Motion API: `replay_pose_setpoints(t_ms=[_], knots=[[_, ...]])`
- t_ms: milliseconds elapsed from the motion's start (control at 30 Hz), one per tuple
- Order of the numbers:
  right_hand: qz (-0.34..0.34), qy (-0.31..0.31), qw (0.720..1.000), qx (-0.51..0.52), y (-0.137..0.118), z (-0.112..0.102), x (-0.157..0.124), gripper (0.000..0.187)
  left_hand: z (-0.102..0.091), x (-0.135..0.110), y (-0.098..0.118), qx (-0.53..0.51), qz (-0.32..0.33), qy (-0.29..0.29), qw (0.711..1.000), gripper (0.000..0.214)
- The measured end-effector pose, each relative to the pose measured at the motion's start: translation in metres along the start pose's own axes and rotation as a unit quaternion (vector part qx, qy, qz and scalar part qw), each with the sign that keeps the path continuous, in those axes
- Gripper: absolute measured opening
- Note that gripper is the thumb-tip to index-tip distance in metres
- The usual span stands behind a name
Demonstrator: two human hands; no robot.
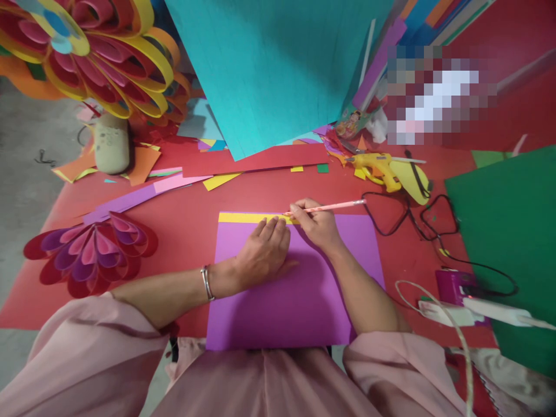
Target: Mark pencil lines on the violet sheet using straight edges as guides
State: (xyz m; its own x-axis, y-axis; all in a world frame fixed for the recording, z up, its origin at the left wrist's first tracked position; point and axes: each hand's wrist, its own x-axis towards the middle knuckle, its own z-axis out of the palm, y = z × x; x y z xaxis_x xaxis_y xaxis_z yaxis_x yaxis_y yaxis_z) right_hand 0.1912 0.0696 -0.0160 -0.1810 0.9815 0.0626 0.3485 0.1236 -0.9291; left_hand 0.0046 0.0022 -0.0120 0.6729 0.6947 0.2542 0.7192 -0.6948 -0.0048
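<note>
A purple paper sheet (286, 313) lies on the red tabletop, its near edge reaching my lap. Along its far edge runs a yellow paper strip (237, 218). My left hand (266, 252) rests flat, fingers stretched out over the strip and the sheet. Pinched in my right hand (316, 223) is a pink pencil (341, 207); its tip meets the far edge near the strip, just right of my left fingertips. The strip's right end is partly hidden by my right hand.
A looped paper flower (93, 255) sits at left, with a larger one (108, 52) behind. A turquoise board (282, 69) stands at the back. To the right are a yellow glue gun (377, 169), its black cord, a power strip (452, 313) and a green sheet (512, 231).
</note>
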Motion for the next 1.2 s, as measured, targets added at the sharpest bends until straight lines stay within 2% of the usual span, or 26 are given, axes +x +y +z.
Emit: replay_pose_setpoints(t_ms=[67,167,233,367,567,800,1200], knots=[[-0.002,0.026,0.999,0.020,-0.001,0.000,-0.001,0.027,-0.002,0.001,0.000,-0.002,-0.006,0.002,1.000,0.069],[0.001,0.113,0.992,0.057,-0.001,-0.001,-0.003,0.026,-0.004,0.002,-0.002,-0.023,-0.014,0.002,1.000,0.059],[0.011,0.136,0.988,0.069,0.001,-0.002,-0.003,0.026,-0.005,0.002,-0.002,-0.044,-0.017,0.002,0.999,0.054],[0.029,0.092,0.994,0.056,0.005,-0.006,-0.001,0.027,-0.001,0.000,-0.003,-0.039,-0.009,0.008,0.999,0.055],[0.007,0.103,0.994,-0.027,0.007,-0.009,-0.002,0.028,0.002,-0.002,-0.003,-0.046,-0.006,0.004,0.999,0.064],[0.013,0.082,0.996,-0.018,0.009,-0.009,-0.001,0.028,0.001,-0.001,-0.002,-0.055,-0.018,-0.022,0.998,0.066],[0.013,0.081,0.997,-0.012,0.008,-0.009,0.000,0.029,-0.002,0.000,-0.003,-0.029,-0.009,-0.017,0.999,0.065]])
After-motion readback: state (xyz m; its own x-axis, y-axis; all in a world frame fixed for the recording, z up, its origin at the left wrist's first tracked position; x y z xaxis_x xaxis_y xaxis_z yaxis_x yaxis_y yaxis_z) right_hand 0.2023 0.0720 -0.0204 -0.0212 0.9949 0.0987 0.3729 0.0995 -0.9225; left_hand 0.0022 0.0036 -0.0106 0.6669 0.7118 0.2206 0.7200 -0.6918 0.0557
